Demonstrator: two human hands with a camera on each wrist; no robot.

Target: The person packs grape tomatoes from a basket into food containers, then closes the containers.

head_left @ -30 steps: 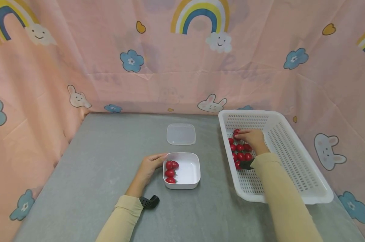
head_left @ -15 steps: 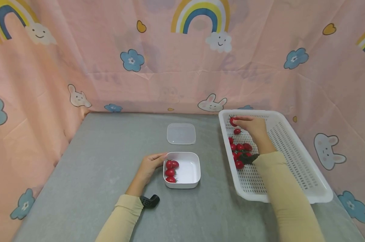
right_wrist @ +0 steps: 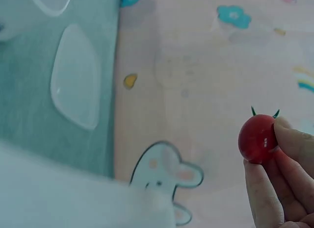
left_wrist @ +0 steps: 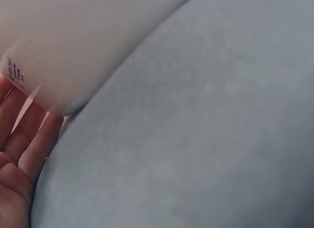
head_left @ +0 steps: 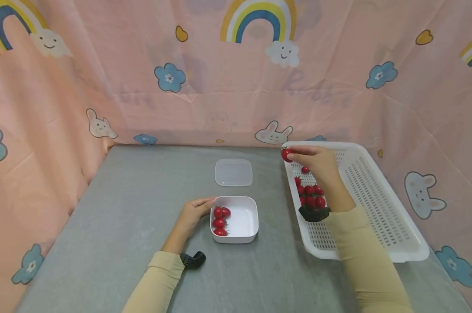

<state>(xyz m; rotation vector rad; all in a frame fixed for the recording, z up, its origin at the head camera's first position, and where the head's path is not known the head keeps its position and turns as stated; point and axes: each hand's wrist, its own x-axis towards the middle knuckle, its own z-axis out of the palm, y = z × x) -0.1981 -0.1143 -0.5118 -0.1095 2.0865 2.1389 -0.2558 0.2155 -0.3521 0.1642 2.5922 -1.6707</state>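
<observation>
In the right wrist view a red cherry tomato with green stem tips is pinched between the thumb and fingers of my right hand. That hand is above the far left corner of the white slotted basket. Several more cherry tomatoes lie along the basket's left side, some partly hidden by the wrist strap. My left hand touches the left side of a small white square box, its fingers extended against the wall in the left wrist view. Several cherry tomatoes lie along the box's left side.
A translucent lid lies flat on the grey table behind the box. A pink patterned curtain hangs at the back and both sides. Black straps sit at the wrists.
My right hand has lifted a cherry tomato from the basket and carried it away from me and left, to the basket's far left rim. The left hand and box stay in place.
</observation>
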